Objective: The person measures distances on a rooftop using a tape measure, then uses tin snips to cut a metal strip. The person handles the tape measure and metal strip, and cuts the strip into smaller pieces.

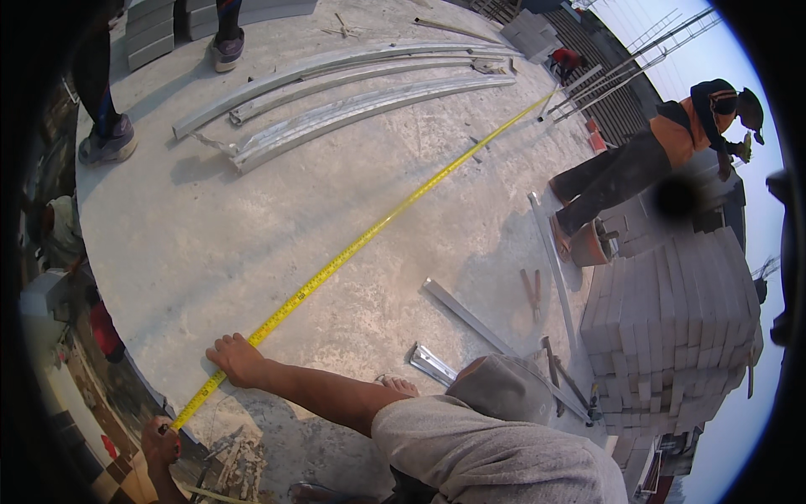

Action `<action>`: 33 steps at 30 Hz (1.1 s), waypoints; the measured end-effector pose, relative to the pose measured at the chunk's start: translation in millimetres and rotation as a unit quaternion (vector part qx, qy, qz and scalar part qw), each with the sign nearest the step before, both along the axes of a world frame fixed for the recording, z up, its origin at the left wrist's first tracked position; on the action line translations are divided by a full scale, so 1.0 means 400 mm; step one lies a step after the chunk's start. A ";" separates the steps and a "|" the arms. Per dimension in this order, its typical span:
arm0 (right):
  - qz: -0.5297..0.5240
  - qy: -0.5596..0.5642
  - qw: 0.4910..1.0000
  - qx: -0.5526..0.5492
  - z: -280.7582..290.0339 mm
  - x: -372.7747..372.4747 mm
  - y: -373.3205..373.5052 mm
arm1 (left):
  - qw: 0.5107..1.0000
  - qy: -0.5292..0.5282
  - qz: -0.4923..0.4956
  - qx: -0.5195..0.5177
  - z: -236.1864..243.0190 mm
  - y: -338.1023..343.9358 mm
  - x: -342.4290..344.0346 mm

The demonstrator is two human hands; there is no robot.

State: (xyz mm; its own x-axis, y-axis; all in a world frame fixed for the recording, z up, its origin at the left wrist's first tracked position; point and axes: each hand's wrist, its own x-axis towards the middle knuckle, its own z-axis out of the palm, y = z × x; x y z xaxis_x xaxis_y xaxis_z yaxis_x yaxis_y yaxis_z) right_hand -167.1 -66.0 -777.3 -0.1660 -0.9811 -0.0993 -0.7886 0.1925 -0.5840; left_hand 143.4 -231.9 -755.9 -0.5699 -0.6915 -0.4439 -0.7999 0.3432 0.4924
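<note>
Head view: The left hand [161,441] is closed around the near end of a yellow measuring tape [357,247] at near left. The right hand [239,361] lies across the tape, fingers curled; whether it grips or presses cannot be told. The tape runs diagonally over a concrete slab [277,210] to far right. Metal channels [361,114] lie far; stacked blocks [672,311] stand right.

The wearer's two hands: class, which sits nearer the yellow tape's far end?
The right hand, over the pale slab: the yellow tape shows on both sides of it, while the left hand is at the tape's near visible end.
</note>
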 end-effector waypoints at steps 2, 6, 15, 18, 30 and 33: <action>-0.005 -0.010 1.000 -0.001 0.008 -0.001 -0.003 | 0.998 -0.012 0.026 0.049 0.003 -0.010 0.000; -0.012 -0.028 1.000 -0.005 0.041 -0.007 -0.003 | 0.999 0.024 0.008 0.038 0.019 -0.016 -0.009; -0.110 -0.079 0.972 -0.191 0.096 -0.017 0.029 | 0.997 -0.070 -0.010 0.008 0.081 -0.016 -0.053; -0.137 -0.165 0.974 -0.068 0.110 -0.004 0.032 | 0.995 -0.097 -0.009 0.000 0.081 -0.020 -0.060; -0.130 -0.298 0.945 -0.033 0.102 0.047 -0.034 | 0.984 -0.169 0.021 0.056 0.082 -0.028 -0.087; -0.156 -0.315 0.935 -0.046 0.109 0.038 -0.071 | 0.980 -0.187 0.028 0.058 0.086 -0.032 -0.097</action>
